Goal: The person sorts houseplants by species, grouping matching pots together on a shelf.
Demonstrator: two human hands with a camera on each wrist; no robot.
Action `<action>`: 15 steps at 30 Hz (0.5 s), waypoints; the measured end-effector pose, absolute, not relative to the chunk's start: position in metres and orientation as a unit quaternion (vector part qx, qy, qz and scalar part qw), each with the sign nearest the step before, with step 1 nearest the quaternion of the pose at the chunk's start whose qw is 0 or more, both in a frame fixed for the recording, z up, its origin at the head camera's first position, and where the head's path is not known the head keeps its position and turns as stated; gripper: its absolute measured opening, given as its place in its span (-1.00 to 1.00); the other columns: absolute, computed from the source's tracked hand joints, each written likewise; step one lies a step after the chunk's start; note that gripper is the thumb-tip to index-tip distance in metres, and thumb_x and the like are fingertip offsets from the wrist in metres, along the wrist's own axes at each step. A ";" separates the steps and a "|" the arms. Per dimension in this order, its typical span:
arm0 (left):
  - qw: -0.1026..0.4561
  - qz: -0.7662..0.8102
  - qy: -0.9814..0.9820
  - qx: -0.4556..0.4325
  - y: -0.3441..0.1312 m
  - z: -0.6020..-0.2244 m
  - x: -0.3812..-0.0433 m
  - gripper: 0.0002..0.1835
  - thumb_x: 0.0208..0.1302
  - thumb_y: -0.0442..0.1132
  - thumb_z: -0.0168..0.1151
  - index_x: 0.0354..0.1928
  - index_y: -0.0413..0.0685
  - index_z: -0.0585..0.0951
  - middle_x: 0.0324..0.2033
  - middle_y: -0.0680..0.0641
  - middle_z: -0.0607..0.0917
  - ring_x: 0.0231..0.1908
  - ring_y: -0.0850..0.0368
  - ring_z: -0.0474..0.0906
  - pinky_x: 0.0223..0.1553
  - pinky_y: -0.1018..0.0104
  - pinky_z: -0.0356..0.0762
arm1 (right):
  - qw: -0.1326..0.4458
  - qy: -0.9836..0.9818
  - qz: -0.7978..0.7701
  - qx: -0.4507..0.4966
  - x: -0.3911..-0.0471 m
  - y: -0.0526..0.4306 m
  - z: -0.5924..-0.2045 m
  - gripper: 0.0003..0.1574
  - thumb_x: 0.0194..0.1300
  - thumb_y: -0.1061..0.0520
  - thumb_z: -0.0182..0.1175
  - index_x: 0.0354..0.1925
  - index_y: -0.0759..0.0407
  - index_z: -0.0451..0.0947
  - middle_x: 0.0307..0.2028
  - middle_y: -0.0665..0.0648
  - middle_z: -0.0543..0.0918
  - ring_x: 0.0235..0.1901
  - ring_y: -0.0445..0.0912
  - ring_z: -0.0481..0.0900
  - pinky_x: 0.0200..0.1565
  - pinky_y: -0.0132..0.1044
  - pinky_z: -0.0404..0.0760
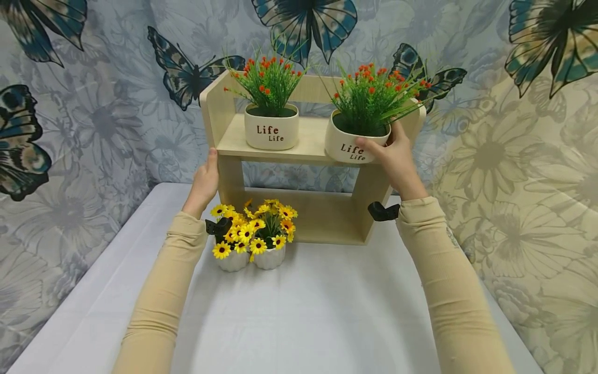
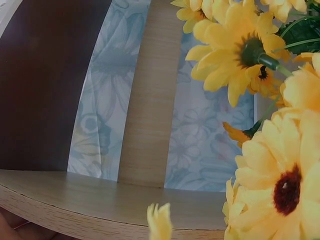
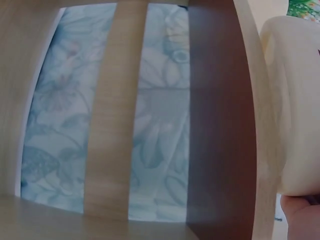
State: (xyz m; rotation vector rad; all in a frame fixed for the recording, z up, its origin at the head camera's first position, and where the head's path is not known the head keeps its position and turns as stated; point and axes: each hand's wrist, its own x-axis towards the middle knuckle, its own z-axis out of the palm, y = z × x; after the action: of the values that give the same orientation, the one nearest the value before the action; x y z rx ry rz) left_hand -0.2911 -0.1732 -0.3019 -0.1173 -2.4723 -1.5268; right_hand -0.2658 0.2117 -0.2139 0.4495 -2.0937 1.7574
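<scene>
My right hand (image 1: 397,161) grips a white oval flower pot (image 1: 357,143) lettered "Life", thumb across its front. Green grass with small orange-red flowers (image 1: 374,98) fills it. The pot leans slightly at the front edge of the upper board of a light wooden shelf (image 1: 308,135). In the right wrist view, the pot (image 3: 300,105) is right at the board's edge, with fingertips under its lower end. On the shelf's left side panel rests my left hand (image 1: 205,182), thumb up along its front edge. A matching pot (image 1: 272,130) stands upright on the upper board's left half.
Two small white pots (image 1: 270,258) of yellow daisy-like flowers (image 1: 257,228) stand before the shelf's lower left, close to my left wrist. White cloth (image 1: 299,311) covers the table. Behind the shelf hangs a backdrop (image 1: 117,114) printed with flowers and butterflies.
</scene>
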 end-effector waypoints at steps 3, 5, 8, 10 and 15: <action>0.111 -0.522 -0.845 -0.040 -0.174 -0.302 -0.291 -0.04 0.27 0.42 -0.58 0.38 -0.27 0.10 0.33 -0.34 0.10 0.30 -0.25 0.02 0.26 -0.12 -0.04 | 0.187 -0.745 0.623 0.151 -0.272 0.212 -0.215 -0.08 0.05 0.04 0.41 0.32 -0.17 0.19 0.09 0.14 0.43 0.00 -0.01 0.43 -0.10 -0.28 0.46; 0.107 -0.522 -0.845 -0.039 -0.174 -0.302 -0.291 -0.03 0.26 0.42 -0.59 0.39 -0.27 0.10 0.33 -0.34 0.10 0.30 -0.26 0.02 0.25 -0.13 -0.05 | 0.184 -0.746 0.623 0.147 -0.274 0.211 -0.215 -0.09 0.05 0.03 0.40 0.31 -0.17 0.20 0.06 0.15 0.45 -0.02 -0.01 0.45 -0.11 -0.28 0.47; 0.108 -0.519 -0.847 -0.037 -0.175 -0.303 -0.291 -0.04 0.26 0.42 -0.59 0.39 -0.24 0.10 0.34 -0.33 0.10 0.30 -0.25 0.01 0.26 -0.12 -0.05 | 0.183 -0.752 0.617 0.142 -0.277 0.211 -0.215 -0.09 0.06 -0.01 0.40 0.31 -0.19 0.19 0.04 0.14 0.46 -0.03 -0.02 0.45 -0.10 -0.27 0.46; 0.111 -0.516 -0.849 -0.036 -0.175 -0.303 -0.291 -0.06 0.27 0.41 -0.60 0.40 -0.22 0.10 0.33 -0.32 0.11 0.30 -0.24 0.02 0.26 -0.11 -0.05 | 0.181 -0.757 0.613 0.138 -0.278 0.210 -0.214 -0.09 0.06 -0.03 0.39 0.31 -0.21 0.19 0.04 0.14 0.46 -0.03 -0.02 0.45 -0.08 -0.26 0.45; 0.119 -0.515 -0.848 -0.038 -0.174 -0.303 -0.291 -0.06 0.28 0.41 -0.60 0.39 -0.22 0.12 0.32 -0.33 0.15 0.29 -0.25 0.06 0.24 -0.12 0.00 | 0.182 -0.770 0.599 0.120 -0.283 0.209 -0.212 -0.11 0.06 -0.08 0.38 0.30 -0.18 0.20 0.00 0.13 0.48 -0.05 -0.05 0.46 -0.10 -0.26 0.47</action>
State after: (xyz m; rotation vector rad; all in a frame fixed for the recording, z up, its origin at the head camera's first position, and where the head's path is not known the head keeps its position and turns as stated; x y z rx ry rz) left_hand -0.2912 -0.1739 -0.3032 -0.1097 -2.4810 -1.5049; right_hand -0.2830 0.2088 -0.2124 0.3389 -2.1748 1.6910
